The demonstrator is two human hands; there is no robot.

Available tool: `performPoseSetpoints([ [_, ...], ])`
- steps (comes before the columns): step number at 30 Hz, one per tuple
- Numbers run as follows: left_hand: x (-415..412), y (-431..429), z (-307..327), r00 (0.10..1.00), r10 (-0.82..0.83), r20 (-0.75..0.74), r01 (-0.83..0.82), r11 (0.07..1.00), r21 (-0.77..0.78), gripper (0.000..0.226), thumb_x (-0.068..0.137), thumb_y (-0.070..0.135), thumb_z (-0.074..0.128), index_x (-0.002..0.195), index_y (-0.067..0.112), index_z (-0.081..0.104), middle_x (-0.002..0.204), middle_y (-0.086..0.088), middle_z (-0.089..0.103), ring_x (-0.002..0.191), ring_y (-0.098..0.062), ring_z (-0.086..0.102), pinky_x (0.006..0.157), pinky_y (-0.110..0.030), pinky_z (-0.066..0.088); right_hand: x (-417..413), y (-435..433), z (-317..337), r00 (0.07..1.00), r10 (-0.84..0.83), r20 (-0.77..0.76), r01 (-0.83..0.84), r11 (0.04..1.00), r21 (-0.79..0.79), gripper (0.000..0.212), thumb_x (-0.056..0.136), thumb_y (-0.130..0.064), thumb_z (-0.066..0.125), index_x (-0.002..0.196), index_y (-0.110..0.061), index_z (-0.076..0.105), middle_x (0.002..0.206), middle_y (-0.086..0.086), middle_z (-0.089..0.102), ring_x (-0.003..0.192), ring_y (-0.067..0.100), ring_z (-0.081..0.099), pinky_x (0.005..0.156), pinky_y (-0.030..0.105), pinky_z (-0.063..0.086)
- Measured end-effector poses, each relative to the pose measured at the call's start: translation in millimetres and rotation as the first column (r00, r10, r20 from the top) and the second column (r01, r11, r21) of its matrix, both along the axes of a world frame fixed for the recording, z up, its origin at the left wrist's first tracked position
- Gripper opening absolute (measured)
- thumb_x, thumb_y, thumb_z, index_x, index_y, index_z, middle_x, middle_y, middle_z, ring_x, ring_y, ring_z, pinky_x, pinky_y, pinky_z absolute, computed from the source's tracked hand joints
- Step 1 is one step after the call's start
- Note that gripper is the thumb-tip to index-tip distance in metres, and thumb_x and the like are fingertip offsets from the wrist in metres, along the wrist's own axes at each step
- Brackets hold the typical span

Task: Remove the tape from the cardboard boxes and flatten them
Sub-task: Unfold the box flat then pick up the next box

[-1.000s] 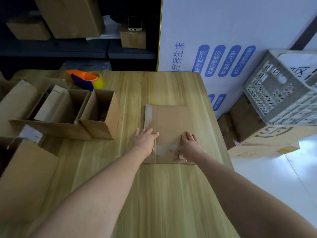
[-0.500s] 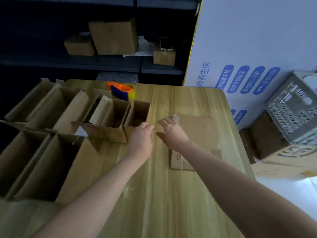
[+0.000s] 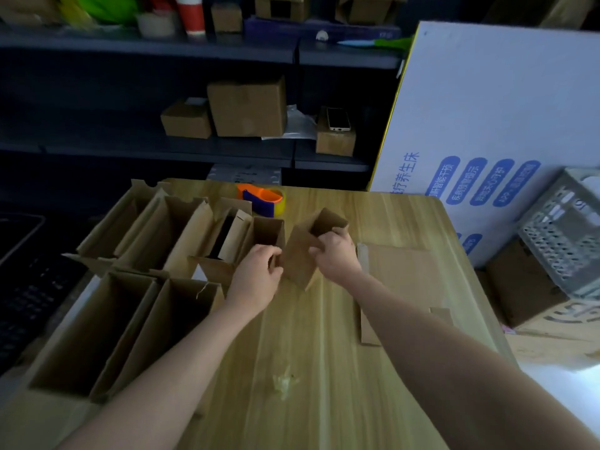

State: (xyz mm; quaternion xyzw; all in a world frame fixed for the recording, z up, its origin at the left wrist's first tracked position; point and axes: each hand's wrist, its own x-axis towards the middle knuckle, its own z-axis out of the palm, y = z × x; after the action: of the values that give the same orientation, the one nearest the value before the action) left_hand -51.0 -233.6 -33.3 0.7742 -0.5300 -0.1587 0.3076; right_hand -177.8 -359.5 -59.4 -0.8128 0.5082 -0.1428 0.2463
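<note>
Up comes the small box [image 3: 298,258], tilted over mid-table [image 3: 324,368], open end up. L hand [image 3: 256,277] fingers curl round its left edge, R hand [image 3: 337,258] grips the rim. Flat box [image 3: 402,274] just right, open boxes [image 3: 156,241] left, tape gun [image 3: 259,198] behind.

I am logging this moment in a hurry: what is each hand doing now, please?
Left hand: fingers curled on the left edge of the small open box.
Right hand: grips the same box at its top rim.
</note>
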Motion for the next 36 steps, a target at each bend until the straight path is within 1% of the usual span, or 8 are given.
performPoseSetpoints([
  [4, -5.7, -8.3, 6.8, 0.959, -0.142, -0.244, 0.166, 0.983, 0.081, 0.103, 0.073, 0.037, 0.078, 0.150, 0.021, 0.011, 0.154, 0.002, 0.012, 0.138, -0.017, 0.025, 0.109, -0.033, 0.029, -23.4, -2.0, 47.0, 0.916, -0.272, 0.295, 0.150, 0.914, 0.377, 0.038, 0.092, -0.027, 0.058, 0.120, -0.002, 0.059, 0.098, 0.003, 0.064, 0.087, 0.016, 0.060, 0.069, 0.022, 0.047],
  [7, -11.9, -9.4, 6.7, 0.931, -0.224, -0.290, 0.265, 0.958, 0.109, 0.120, 0.065, 0.041, 0.083, 0.150, 0.026, 0.000, 0.153, 0.008, 0.004, 0.140, -0.017, 0.017, 0.115, -0.044, 0.025, -41.8, 5.9, 61.2, 0.901, -0.342, 0.266, 0.183, 0.857, 0.482, 0.026, 0.093, -0.022, 0.054, 0.110, -0.003, 0.061, 0.084, -0.002, 0.055, 0.075, 0.011, 0.053, 0.064, 0.016, 0.042],
  [12, -26.9, -9.0, -1.0, 0.939, -0.294, -0.179, 0.319, 0.939, 0.128, 0.106, 0.068, 0.037, 0.081, 0.148, 0.027, 0.012, 0.147, 0.004, 0.020, 0.134, -0.018, 0.027, 0.112, -0.040, 0.030, -74.5, 33.4, 50.3, 0.861, -0.418, 0.289, 0.244, 0.839, 0.486, 0.019, 0.089, -0.029, 0.062, 0.097, -0.012, 0.057, 0.108, 0.009, 0.060, 0.086, 0.016, 0.055, 0.078, 0.033, 0.049],
  [16, -45.6, -6.5, -6.6, 0.904, -0.395, -0.164, 0.420, 0.893, 0.163, 0.104, 0.062, 0.034, 0.084, 0.144, 0.024, 0.021, 0.144, 0.004, 0.027, 0.129, -0.017, 0.032, 0.108, -0.039, 0.034, -104.5, 51.6, 43.6, 0.997, -0.058, -0.052, 0.065, 0.988, 0.138, 0.095, 0.071, -0.038, 0.078, 0.145, -0.018, 0.022, 0.149, 0.001, 0.024, 0.139, 0.025, 0.015, 0.113, 0.045, 0.021],
  [19, -62.8, -5.1, -7.5, 0.870, -0.447, -0.206, 0.477, 0.870, 0.127, 0.100, 0.060, 0.030, 0.086, 0.138, 0.025, 0.023, 0.136, 0.003, 0.033, 0.122, -0.015, 0.037, 0.104, -0.036, 0.038, -123.0, 59.2, 39.6, 0.925, 0.126, -0.358, -0.090, 0.989, 0.116, 0.125, 0.062, -0.044, 0.082, 0.151, -0.025, -0.004, 0.157, -0.010, -0.005, 0.143, 0.022, -0.019, 0.117, 0.048, -0.004],
  [26, -87.0, -3.6, 3.0, 0.776, -0.588, -0.231, 0.613, 0.789, 0.052, 0.067, 0.068, 0.023, 0.081, 0.123, 0.025, 0.042, 0.128, 0.007, 0.031, 0.121, -0.013, 0.036, 0.102, -0.027, 0.036, -152.5, 65.6, 47.3, 0.942, 0.064, -0.330, -0.050, 0.998, 0.049, 0.111, 0.052, -0.039, 0.086, 0.143, -0.019, 0.026, 0.134, 0.000, 0.032, 0.125, 0.024, 0.025, 0.104, 0.036, 0.031],
  [30, -94.5, -5.6, 5.1, 0.797, -0.573, -0.191, 0.592, 0.804, 0.062, 0.043, 0.077, 0.039, 0.073, 0.114, 0.025, 0.056, 0.134, 0.009, 0.035, 0.126, -0.010, 0.024, 0.105, -0.028, 0.025, -154.7, 70.7, 49.0, 0.926, 0.063, -0.372, -0.052, 0.998, 0.040, 0.103, 0.051, -0.044, 0.084, 0.137, -0.019, 0.033, 0.120, -0.003, 0.036, 0.110, 0.019, 0.027, 0.092, 0.032, 0.037],
  [36, -109.2, 0.2, -3.1, 0.878, -0.474, -0.070, 0.479, 0.872, 0.097, 0.024, 0.082, 0.036, 0.067, 0.096, 0.017, 0.062, 0.103, 0.003, 0.052, 0.107, -0.015, 0.041, 0.086, -0.025, 0.036, -147.1, 86.5, 45.7, 0.882, 0.062, -0.468, -0.058, 0.998, 0.024, 0.093, 0.051, -0.048, 0.081, 0.128, -0.017, 0.041, 0.111, -0.004, 0.037, 0.102, 0.018, 0.030, 0.075, 0.028, 0.039],
])
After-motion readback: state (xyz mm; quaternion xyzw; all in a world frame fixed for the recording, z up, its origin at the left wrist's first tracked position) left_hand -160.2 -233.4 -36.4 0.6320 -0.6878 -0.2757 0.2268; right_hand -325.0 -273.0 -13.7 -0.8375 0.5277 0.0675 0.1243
